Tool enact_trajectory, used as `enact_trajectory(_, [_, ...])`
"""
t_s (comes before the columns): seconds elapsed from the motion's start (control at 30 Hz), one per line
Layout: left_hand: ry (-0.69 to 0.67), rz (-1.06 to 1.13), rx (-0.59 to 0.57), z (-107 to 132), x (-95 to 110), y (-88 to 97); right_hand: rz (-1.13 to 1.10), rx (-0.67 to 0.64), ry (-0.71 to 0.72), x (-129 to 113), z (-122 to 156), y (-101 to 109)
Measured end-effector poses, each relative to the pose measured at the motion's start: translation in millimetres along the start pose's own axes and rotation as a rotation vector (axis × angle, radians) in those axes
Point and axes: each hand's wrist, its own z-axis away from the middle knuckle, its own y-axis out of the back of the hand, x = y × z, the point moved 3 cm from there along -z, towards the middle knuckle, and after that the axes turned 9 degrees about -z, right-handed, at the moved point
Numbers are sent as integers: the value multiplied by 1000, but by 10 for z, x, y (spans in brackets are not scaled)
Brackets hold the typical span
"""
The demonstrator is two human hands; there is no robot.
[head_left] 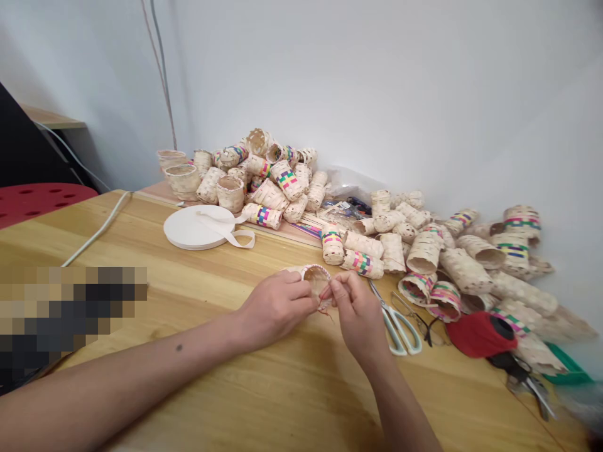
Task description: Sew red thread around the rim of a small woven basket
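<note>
A small woven basket [316, 274] of pale strips is held just above the wooden table, its round mouth turned towards me. My left hand [277, 307] is closed around the basket's left side. At the right edge of the rim, the thumb and forefinger of my right hand [358, 314] are pinched together on a red thread [326, 309]. A loose end of that thread dangles between my two hands. Whether a needle is in the pinch cannot be seen. Scissors [398, 326] with pale handles lie just right of my right hand.
Many woven baskets [230, 191] are piled along the wall, some with coloured bands. A white roll of ribbon [198, 227] lies on the table [211, 389]. To the right are eyeglasses [426, 326], a red thread spool [478, 334], dark-handled scissors [527, 380] and a green tray [570, 367].
</note>
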Motion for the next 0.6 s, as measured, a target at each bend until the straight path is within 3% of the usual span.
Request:
enact_trajectory(0.1, [29, 28, -13, 21, -33, -7, -213, 1, -59, 30, -19, 31])
enact_trajectory(0.23, [55, 54, -17, 25, -70, 0, -443, -135, -93, -9, -26, 50])
enact_trajectory(0.3, [56, 54, -18, 17, -75, 11, -515, -138, -82, -47, -19, 85])
enact_trajectory(0.43, [53, 36, -30, 9, -80, 18, -635, -50, -8, -190, 21, 211])
enact_trajectory(0.6, [55, 29, -20, 16, -106, 5, -520, 139, 168, -572, 185, 471])
